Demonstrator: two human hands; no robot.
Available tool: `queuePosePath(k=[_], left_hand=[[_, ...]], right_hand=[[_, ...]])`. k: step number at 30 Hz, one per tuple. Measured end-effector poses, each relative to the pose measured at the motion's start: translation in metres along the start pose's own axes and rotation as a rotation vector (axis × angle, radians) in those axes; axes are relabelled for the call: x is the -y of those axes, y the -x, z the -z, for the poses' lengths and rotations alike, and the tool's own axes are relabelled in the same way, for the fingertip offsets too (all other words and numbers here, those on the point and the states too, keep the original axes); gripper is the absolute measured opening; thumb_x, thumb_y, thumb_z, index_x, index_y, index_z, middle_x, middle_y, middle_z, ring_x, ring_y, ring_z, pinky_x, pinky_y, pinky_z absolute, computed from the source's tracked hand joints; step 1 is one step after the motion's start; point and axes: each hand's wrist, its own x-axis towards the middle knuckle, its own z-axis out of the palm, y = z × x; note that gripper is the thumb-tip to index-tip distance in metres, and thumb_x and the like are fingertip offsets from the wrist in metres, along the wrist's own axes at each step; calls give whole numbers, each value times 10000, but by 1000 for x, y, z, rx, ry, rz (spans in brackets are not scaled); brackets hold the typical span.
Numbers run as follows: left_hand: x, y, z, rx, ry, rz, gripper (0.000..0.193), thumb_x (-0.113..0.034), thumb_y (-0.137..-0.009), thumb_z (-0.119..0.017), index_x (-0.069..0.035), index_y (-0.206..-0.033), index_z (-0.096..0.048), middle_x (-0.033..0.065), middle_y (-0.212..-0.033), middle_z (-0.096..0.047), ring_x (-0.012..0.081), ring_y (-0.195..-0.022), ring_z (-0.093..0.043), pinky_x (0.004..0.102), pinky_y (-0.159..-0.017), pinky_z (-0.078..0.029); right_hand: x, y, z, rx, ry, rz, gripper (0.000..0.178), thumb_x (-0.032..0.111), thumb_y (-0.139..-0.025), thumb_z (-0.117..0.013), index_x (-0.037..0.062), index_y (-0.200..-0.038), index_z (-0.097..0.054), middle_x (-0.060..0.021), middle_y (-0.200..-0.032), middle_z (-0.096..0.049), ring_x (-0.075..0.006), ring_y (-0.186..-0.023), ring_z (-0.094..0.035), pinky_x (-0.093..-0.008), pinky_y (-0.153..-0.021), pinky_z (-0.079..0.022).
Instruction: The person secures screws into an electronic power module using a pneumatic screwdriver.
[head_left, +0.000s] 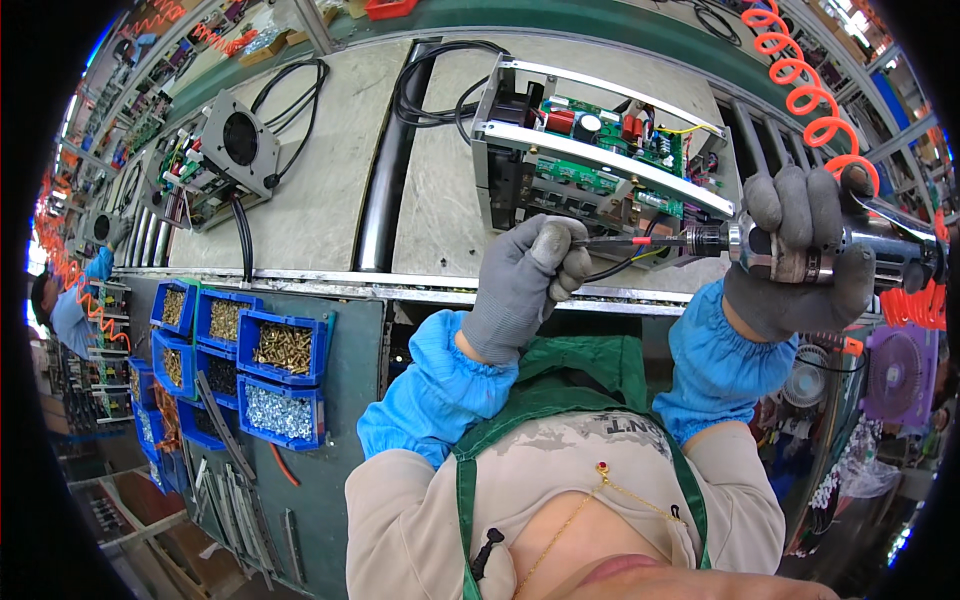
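Note:
My right hand [795, 265], in a grey glove, is wrapped round a shiny metal air screwdriver [872, 248] held level, pointing left. Its long thin bit [640, 241], with a red band, reaches across to my left hand [515, 285]. The gloved left fingers pinch the bit's tip; whether a screw sits there is hidden by them. Just beyond both hands stands an open metal-framed electronic unit [610, 165], with green circuit boards, wires and white side rails. The bit is in front of the unit's near side.
A red coiled air hose [800, 75] hangs at the upper right. A second unit [215, 160] with a round fan opening stands on the roller conveyor [385, 190] at left. Blue bins [283, 412] of screws and metal strips [228, 510] lie left. Another person [72, 310] works at far left.

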Motion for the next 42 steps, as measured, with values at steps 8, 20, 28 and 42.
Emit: queuePosePath(k=[8,20,28,42], left_hand=[[-3,-1,-7,-22,-294,-257,348,-263,-957,-528,-7,-1194,-521,49,-752,-607,53,-595,-520,170,-527,-415],[-8,-69,25,-646,-1253,-789,919,-254,-585,-831,28,-1315,-349,226,-1205,-447,358,-1164,-424,432,-954,-385],[2,-102,25,-650,-975,-790,754,-168,-549,-832,-20,-1193,-469,166,-1029,-581,343,-934,-602,398,-801,-488],[-6,-97,32,-601,-1057,-824,638,-212,-537,-811,-56,-1088,-530,119,-931,-591,320,-862,-598,404,-731,-495]], right_hand=[[-4,-1,-2,64,-22,-19,525,229,-833,-530,37,-1313,-440,47,-658,-359,-96,-588,-363,-305,-602,-316],[1,-17,1,-20,-102,63,511,243,-803,-588,2,-1240,-479,36,-726,-397,-117,-685,-380,-328,-681,-327],[-40,-61,-5,191,-40,62,485,240,-865,-477,12,-1287,-405,-54,-767,-446,-233,-765,-508,-468,-801,-469],[-118,-80,-15,196,306,-3,207,209,-828,-521,19,-909,-547,-59,-759,-479,-197,-719,-491,-405,-763,-438]])
